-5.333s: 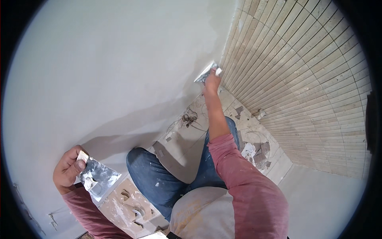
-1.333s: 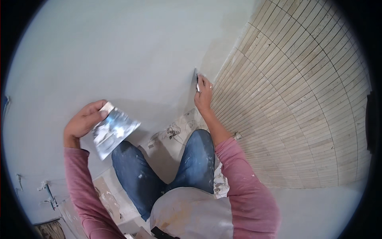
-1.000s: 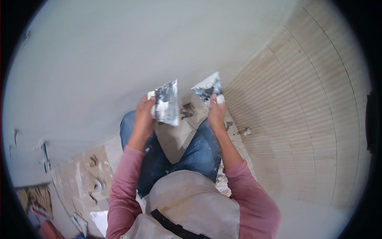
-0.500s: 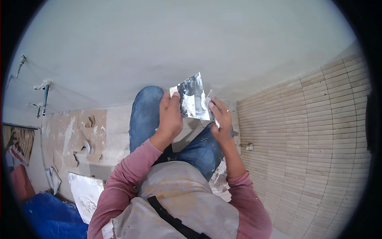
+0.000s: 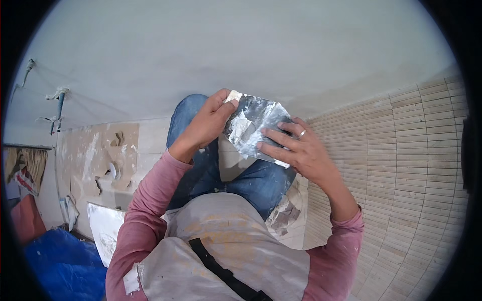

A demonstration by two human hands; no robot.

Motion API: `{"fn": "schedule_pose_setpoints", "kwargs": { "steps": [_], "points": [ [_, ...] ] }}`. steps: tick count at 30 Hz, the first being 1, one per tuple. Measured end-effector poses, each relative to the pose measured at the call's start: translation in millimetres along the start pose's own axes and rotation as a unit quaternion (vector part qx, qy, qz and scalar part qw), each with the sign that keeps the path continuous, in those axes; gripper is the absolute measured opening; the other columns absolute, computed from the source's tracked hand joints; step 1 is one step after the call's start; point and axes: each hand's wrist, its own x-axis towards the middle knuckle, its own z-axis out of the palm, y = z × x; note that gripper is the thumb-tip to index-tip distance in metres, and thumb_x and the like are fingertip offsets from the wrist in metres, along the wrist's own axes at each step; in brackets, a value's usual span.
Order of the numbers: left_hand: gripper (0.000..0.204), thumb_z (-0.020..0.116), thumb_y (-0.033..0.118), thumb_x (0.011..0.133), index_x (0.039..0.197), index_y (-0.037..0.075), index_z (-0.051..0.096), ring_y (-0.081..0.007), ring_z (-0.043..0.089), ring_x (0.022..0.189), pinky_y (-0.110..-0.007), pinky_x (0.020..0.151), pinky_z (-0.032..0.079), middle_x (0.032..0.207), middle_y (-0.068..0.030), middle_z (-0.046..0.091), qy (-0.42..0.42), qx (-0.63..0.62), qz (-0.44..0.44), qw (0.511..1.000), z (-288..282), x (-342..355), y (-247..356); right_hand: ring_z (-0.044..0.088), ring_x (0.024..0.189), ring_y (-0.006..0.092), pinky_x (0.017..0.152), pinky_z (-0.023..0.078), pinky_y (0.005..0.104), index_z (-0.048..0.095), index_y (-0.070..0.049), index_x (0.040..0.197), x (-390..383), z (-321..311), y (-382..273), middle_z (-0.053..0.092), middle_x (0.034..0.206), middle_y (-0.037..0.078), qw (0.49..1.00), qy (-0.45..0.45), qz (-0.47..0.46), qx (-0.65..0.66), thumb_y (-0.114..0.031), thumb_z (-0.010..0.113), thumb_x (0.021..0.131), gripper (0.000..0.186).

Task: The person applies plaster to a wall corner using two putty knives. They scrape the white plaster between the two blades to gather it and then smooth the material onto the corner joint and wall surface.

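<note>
My left hand (image 5: 212, 118) pinches the upper left edge of a flat metal putty scraper (image 5: 251, 104), with whitish filler along that edge and a white patch of putty (image 5: 239, 125) on its face. My right hand (image 5: 301, 149) grips a second shiny metal putty scraper (image 5: 269, 131), its fingers spread over the face and the thumb hidden underneath. The two blades overlap in front of my knees, so I cannot tell exactly where one ends. White smears mark both.
Ahead rises a smooth pale wall (image 5: 241, 45); a tiled wall (image 5: 371, 150) is on the right. Pipe fittings (image 5: 61, 103) stick out at left. Brown cardboard (image 5: 75, 160), a white putty-smeared board (image 5: 103, 226) and a blue sheet (image 5: 65, 261) lie at left. Torn paper (image 5: 286, 215) lies beside my right leg.
The right scraper has turned flat and now overlaps the left one. My right hand has opened out across its face and shifted right; my left hand has risen slightly.
</note>
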Motion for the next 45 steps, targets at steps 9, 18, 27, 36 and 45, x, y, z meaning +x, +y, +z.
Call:
{"fn": "schedule_pose_setpoints", "kwargs": {
  "steps": [9, 18, 27, 36, 45],
  "points": [
    [0.023, 0.047, 0.017, 0.106, 0.119, 0.001, 0.056, -0.0047, 0.053, 0.086, -0.023, 0.077, 0.045, 0.097, 0.0006, 0.062, 0.004, 0.176, 0.017, 0.984, -5.1, -3.7, 7.0, 0.059, 0.106, 0.0211, 0.102, 0.048, 0.0457, 0.069, -0.021, 0.115, 30.8, -8.0, -14.9, 0.065, 0.12, -0.001, 0.998, -0.009, -0.02, -0.058, -0.017, 0.064, 0.082, 0.033],
    [0.022, 0.045, 0.018, 0.106, 0.117, 0.001, 0.055, -0.0044, 0.051, 0.085, -0.023, 0.075, 0.044, 0.095, 0.0012, 0.06, 0.075, 0.191, 0.087, 0.975, 0.3, -12.9, 3.1, 0.058, 0.105, 0.022, 0.102, 0.047, 0.0435, 0.069, -0.021, 0.115, 9.8, -8.3, -14.6, 0.065, 0.119, 0.0, 0.999, -0.052, 0.002, -0.01, -0.012, 0.061, 0.084, 0.034],
    [0.019, 0.046, 0.017, 0.106, 0.109, 0.002, 0.057, -0.0057, 0.046, 0.08, -0.024, 0.069, 0.04, 0.09, 0.0012, 0.055, 0.032, 0.256, 0.099, 0.961, 9.6, -18.7, 19.0, 0.059, 0.103, 0.023, 0.099, 0.048, 0.0421, 0.071, -0.02, 0.112, 31.4, -10.3, -8.0, 0.065, 0.117, -0.001, 0.997, 0.015, 0.043, -0.059, -0.015, 0.058, 0.086, 0.03],
    [0.019, 0.048, 0.016, 0.104, 0.11, 0.001, 0.058, -0.0072, 0.053, 0.084, -0.024, 0.074, 0.044, 0.094, -0.0008, 0.06, 0.158, 0.197, 0.151, 0.956, -4.7, -3.6, 10.0, 0.059, 0.1, 0.0213, 0.092, 0.05, 0.0433, 0.071, -0.02, 0.114, 10.4, 20.2, -23.5, 0.066, 0.116, 0.0, 1.0, 0.008, 0.015, -0.021, -0.015, 0.061, 0.083, 0.033],
    [0.022, 0.043, 0.014, 0.105, 0.117, 0.0, 0.056, -0.0142, 0.064, 0.091, -0.031, 0.08, 0.054, 0.102, -0.0066, 0.064, 0.275, -0.093, 0.069, 0.954, 2.6, -20.1, -22.0, 0.061, 0.117, 0.0324, 0.098, 0.048, 0.0437, 0.067, -0.012, 0.125, 20.4, 76.6, -38.1, 0.063, 0.134, 0.016, 0.911, 0.294, 0.085, 0.276, -0.005, 0.063, 0.083, 0.043]
  ]
}}
